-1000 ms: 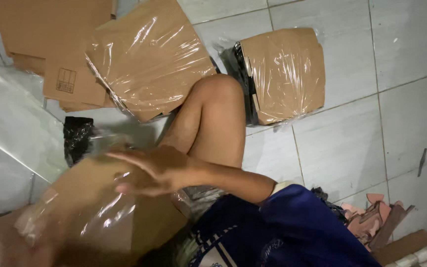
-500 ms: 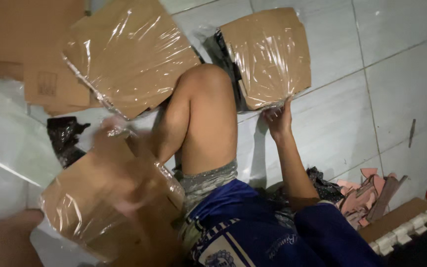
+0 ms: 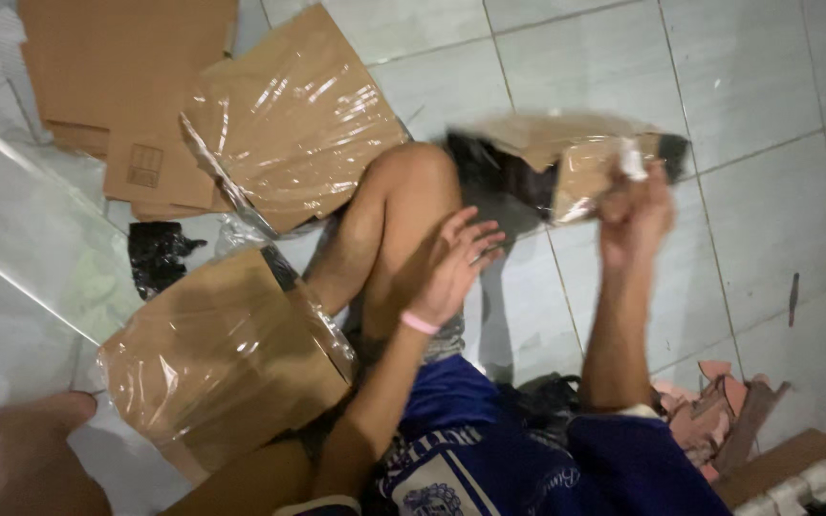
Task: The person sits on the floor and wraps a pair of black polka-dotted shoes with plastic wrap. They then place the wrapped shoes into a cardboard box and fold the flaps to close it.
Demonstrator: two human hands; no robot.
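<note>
Sitting on a tiled floor [image 3: 767,115], a person has a plastic-wrapped cardboard packet [image 3: 227,358] lying beside the raised knee [image 3: 413,177]; the left hand [image 3: 456,263] hovers with fingers spread, while the right hand [image 3: 635,215] grips a blurred wrapped cardboard packet [image 3: 576,158] lifted above the tiles.

Plastic-wrapped cardboard packet [image 3: 566,158]: flat brown cardboard in clear crinkled film, black item showing beneath it. Lifted off tiled floor, tilted, blurred. Gripped at right end by right hand [image 3: 635,212]. Hangs above bent knee, just beyond open left hand [image 3: 456,266].
</note>
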